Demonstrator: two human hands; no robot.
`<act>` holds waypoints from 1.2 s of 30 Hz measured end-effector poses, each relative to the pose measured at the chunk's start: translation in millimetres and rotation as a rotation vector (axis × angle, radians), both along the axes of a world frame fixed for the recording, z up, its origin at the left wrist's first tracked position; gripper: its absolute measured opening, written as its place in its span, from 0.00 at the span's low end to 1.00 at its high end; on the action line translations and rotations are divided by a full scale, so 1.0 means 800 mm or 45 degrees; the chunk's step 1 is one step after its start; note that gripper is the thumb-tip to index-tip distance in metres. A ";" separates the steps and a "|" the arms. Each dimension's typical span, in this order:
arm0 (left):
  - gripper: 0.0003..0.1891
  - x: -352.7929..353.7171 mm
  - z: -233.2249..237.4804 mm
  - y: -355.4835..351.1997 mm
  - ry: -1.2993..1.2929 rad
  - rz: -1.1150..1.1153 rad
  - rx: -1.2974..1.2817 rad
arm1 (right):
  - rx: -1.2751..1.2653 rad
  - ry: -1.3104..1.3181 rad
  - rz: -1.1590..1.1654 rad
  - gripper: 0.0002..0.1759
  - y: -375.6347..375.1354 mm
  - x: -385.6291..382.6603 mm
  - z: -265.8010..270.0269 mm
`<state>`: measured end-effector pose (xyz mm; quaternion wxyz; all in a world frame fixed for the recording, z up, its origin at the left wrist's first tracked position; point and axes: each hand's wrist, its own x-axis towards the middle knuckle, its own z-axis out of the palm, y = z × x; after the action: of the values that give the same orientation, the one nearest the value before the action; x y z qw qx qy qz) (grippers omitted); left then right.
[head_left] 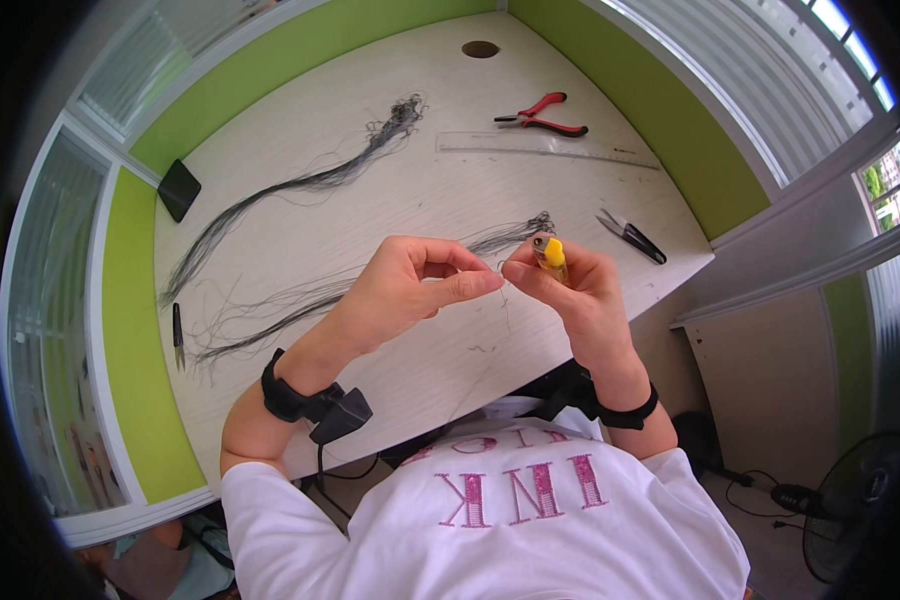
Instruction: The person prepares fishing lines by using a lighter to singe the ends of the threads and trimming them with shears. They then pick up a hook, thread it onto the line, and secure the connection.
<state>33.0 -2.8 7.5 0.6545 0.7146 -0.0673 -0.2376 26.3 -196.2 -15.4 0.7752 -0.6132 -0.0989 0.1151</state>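
My left hand [410,290] is closed in a pinch, thumb against forefinger, at a fine thread [507,315] whose tail hangs below the fingertips. Facing it, almost touching, my right hand [582,290] has a yellow lighter [552,255] gripped in its fingers, top end up. Its thumb and forefinger also pinch close to the same thread; a tiny loop shows between the hands. No flame is visible. Behind both hands lies a bundle of thin black cords [505,237] with curled ends, partly hidden by my left hand and forearm.
A second, longer bundle of black cords [310,182] crosses the table [410,385]. Red-handled pliers [545,115] and a clear ruler [550,148] lie toward the back. Black thread snips [632,238] are at right, another pair [178,335] at left. Green partitions [660,115] enclose the table.
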 end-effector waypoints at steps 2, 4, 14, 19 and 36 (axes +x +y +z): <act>0.07 -0.004 -0.008 -0.007 -0.022 -0.040 0.022 | -0.002 -0.006 0.007 0.06 -0.003 0.001 -0.002; 0.07 -0.006 -0.011 -0.010 0.004 -0.024 -0.043 | -0.001 -0.011 0.014 0.07 -0.004 0.001 -0.003; 0.12 -0.009 -0.005 -0.018 -0.143 0.050 -0.163 | 0.024 -0.016 -0.062 0.07 -0.005 0.000 -0.002; 0.09 -0.009 -0.007 -0.015 0.110 0.063 -0.273 | 0.001 -0.081 -0.022 0.07 -0.003 0.000 -0.007; 0.06 -0.010 -0.014 -0.014 0.000 0.057 -0.240 | -0.037 -0.101 -0.065 0.07 -0.007 0.003 -0.002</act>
<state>25.2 -14.3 -3.7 0.7239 0.6513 -0.0733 -0.2156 28.3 -201.7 -17.4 0.7644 -0.6308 -0.1124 0.0722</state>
